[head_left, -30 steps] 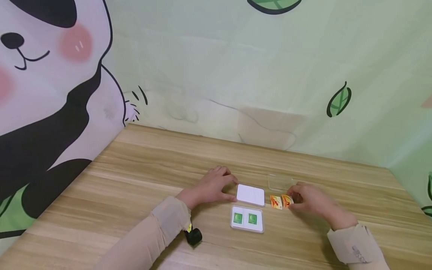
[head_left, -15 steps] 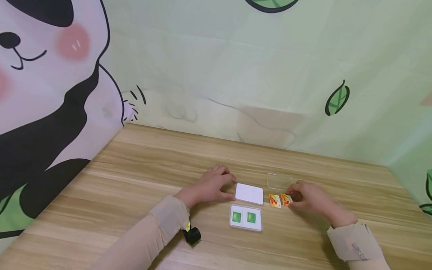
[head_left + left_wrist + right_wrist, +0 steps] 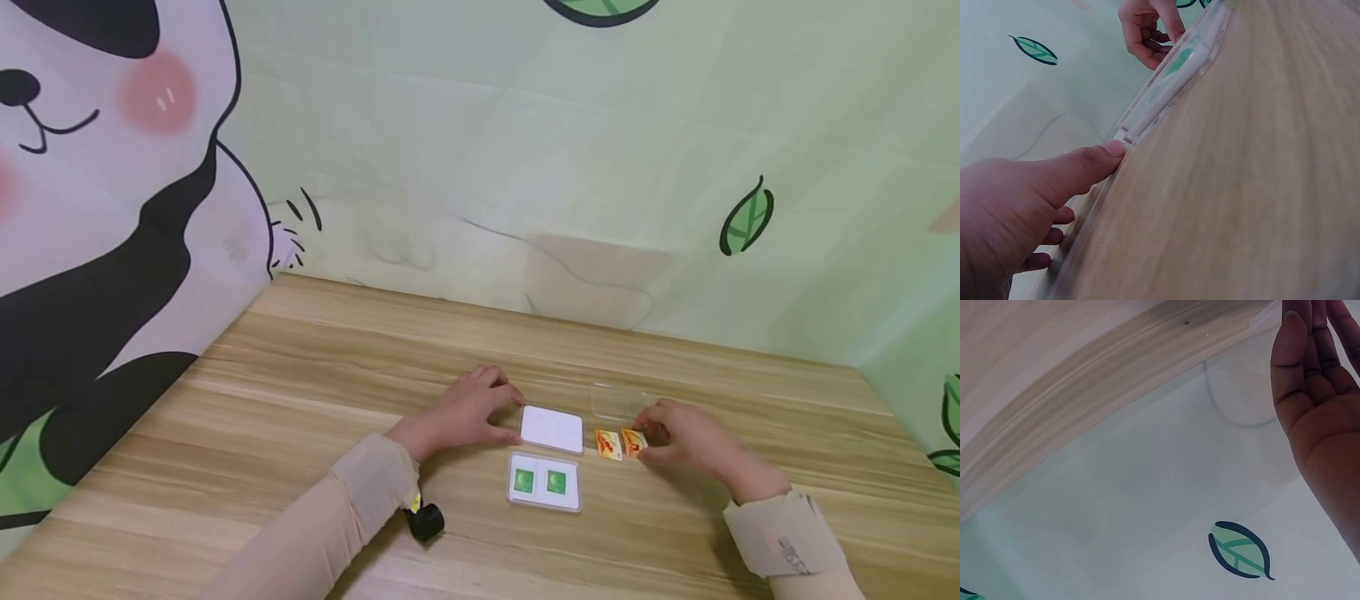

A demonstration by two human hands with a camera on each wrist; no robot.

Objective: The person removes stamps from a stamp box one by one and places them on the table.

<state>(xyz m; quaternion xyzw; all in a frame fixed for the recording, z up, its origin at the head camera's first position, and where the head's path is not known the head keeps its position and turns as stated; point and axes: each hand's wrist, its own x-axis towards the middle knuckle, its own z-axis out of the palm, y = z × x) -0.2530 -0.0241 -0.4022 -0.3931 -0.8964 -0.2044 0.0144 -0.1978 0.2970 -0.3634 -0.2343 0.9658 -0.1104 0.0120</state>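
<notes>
In the head view my left hand [image 3: 468,412] rests at the left side of a shallow clear case with a white inside [image 3: 551,429]. Its forefinger and thumb are spread to the two left corners; the left wrist view shows the thumb [image 3: 1094,165] reaching a case edge. Right of that case lie two small orange-and-yellow cards [image 3: 608,444]. My right hand [image 3: 686,437] pinches the right-hand orange card [image 3: 632,442] by its right side, thumb nearer me, fingers curled; the fingertips partly cover it. In the right wrist view the held card is hidden.
A second clear case [image 3: 540,479] with two green cards on white lies in front of the first. Behind the orange cards is a transparent lid-like piece [image 3: 617,402]. A black object [image 3: 426,522] hangs at the left wrist. A printed backdrop [image 3: 420,150] borders the wooden table [image 3: 360,333].
The head view has shifted slightly, so everything sits a little further left and up. Both hands keep their places beside the white case and the orange card.
</notes>
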